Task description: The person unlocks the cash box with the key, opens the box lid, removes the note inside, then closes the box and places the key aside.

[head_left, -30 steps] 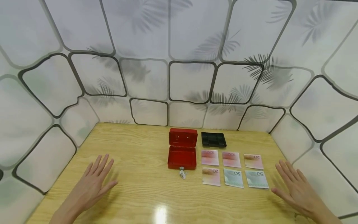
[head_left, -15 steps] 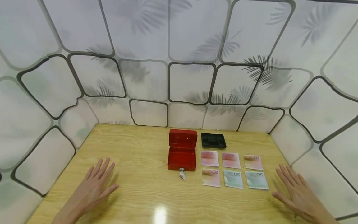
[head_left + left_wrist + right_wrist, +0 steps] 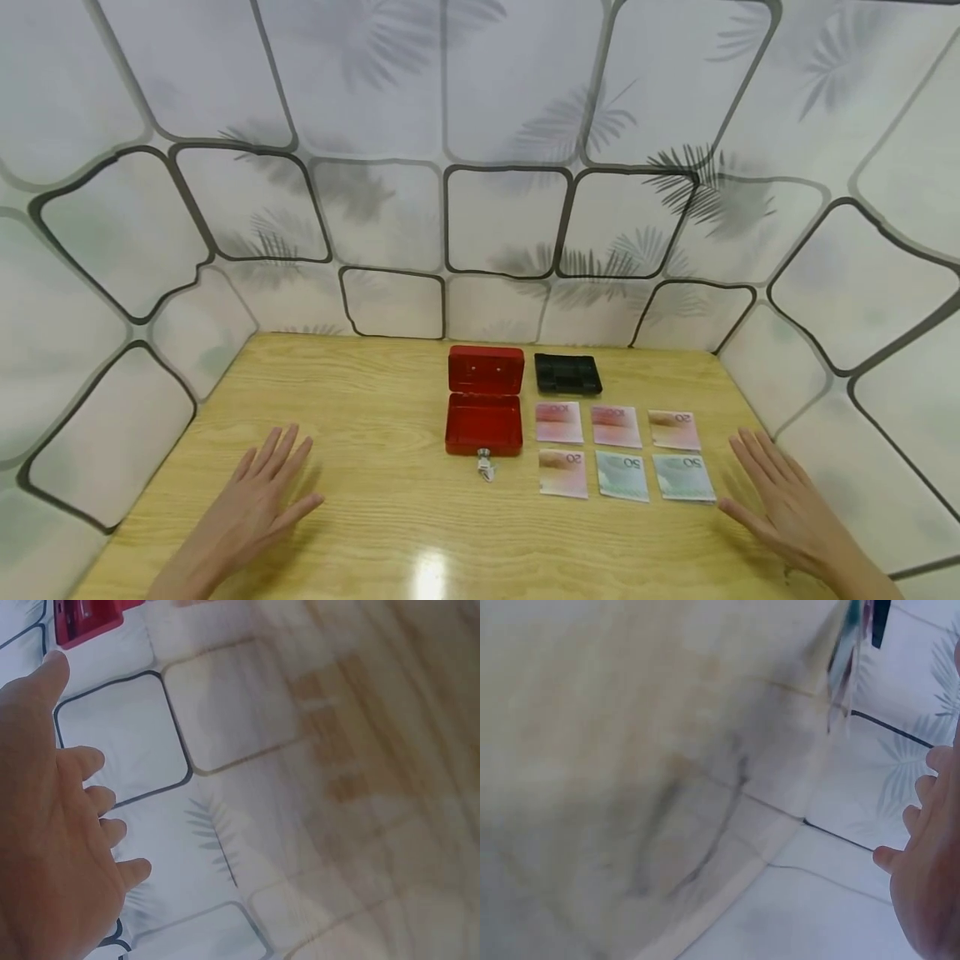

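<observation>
In the head view a red metal cash box [image 3: 484,425] stands with its lid raised, and its inside shows bare red. A small silver lock with keys [image 3: 485,465] is at its front. Right of the box lie banknotes in two rows: pink 100 notes [image 3: 558,422], 20 notes [image 3: 564,473] and green 50 notes [image 3: 622,476]. Behind them is a black compartment tray [image 3: 567,374]. My left hand [image 3: 251,508] is over the table's left side, fingers straight, holding nothing. My right hand [image 3: 787,512], also with straight fingers and holding nothing, is nearest the right-hand 50 note.
The wooden table [image 3: 360,417] is enclosed by a patterned cloth wall [image 3: 397,217] at the back and on both sides. Close to the right hand, the right side wall [image 3: 885,433] rises from the table edge.
The view has shifted slightly, so everything sits a little further left. Both hands stay spread in nearly the same places; the box, tray and banknotes have not moved on the table.
</observation>
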`<state>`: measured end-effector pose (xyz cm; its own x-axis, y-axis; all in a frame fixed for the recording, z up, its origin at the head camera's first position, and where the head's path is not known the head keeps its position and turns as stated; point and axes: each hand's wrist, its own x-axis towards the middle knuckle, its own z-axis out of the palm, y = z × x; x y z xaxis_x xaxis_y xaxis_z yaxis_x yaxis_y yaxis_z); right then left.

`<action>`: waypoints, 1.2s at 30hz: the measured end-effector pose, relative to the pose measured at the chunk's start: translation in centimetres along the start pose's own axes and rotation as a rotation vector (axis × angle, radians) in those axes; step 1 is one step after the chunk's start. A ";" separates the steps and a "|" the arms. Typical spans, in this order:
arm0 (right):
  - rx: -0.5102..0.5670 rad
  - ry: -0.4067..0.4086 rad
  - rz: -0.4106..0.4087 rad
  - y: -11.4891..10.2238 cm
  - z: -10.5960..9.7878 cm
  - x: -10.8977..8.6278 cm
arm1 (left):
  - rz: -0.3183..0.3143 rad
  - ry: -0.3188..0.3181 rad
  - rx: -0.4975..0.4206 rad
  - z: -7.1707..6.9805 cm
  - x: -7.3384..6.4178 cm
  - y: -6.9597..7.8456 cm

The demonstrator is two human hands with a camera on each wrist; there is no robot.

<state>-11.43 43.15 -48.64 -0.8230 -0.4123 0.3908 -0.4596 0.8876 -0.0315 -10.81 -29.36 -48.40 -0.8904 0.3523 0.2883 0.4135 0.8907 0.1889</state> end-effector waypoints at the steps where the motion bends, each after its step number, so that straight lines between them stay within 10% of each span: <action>1: 0.012 -0.006 0.011 -0.1 0.0 0.4 | -0.008 -0.010 -0.012 0.0 0.2 0.1; 10: 0.113 -0.076 0.044 -0.8 0.6 5.4 | -0.020 -0.081 -0.146 0.9 3.5 2.1; 22: 0.317 -0.186 0.168 -2.5 3.7 12.2 | 0.028 -0.024 -0.282 3.8 7.9 5.3; 36: 0.453 -0.150 0.258 -4.6 7.6 19.0 | -0.169 -0.114 -0.675 6.9 12.3 9.4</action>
<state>-27.51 29.68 -48.04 -0.9514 -0.2472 0.1838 -0.3074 0.7998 -0.5156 -19.24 -14.68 -49.53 -0.9519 0.2858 0.1103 0.2626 0.5760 0.7741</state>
